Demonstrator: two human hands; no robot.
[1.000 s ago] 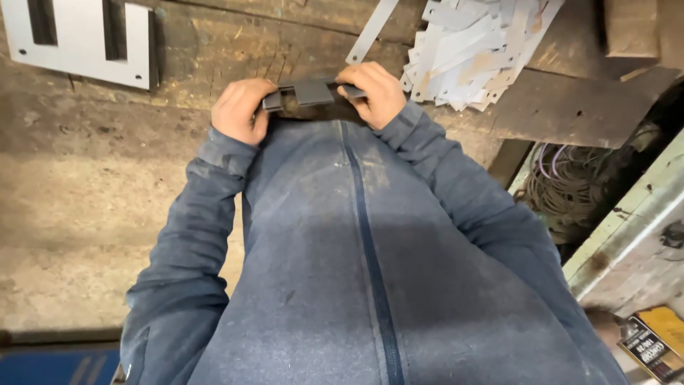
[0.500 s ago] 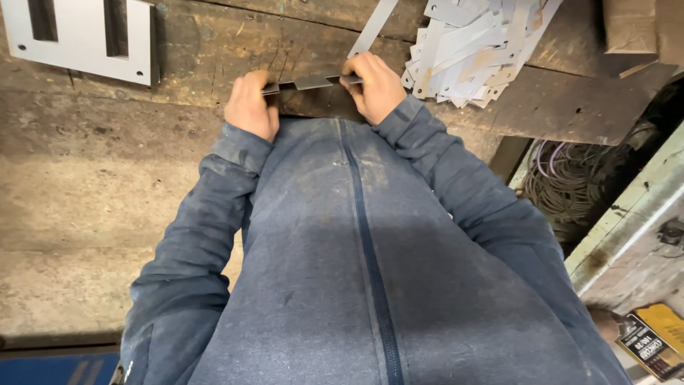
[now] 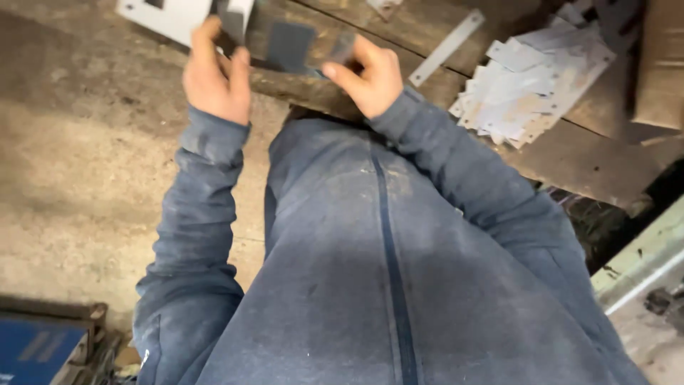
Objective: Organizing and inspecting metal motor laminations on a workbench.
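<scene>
The left hand [image 3: 216, 75] is curled tight around the near-left end of a dark metal piece [image 3: 291, 44], fingers folded over its edge and the thumb pressed alongside. The right hand [image 3: 367, 75] grips the same piece at its other end, thumb stretched out along the lower edge and the fingers bent behind a small tab that juts up; neither hand is open. The piece is held between the 2 hands just above the edge of the wooden workbench [image 3: 570, 153], its flat dark face turned toward the camera. On the workbench, well to the right of the piece, lies a loose pile of pale metal plates [image 3: 527, 89]. A single narrow metal strip [image 3: 445, 46] lies on the workbench between the right hand and that pile.
</scene>
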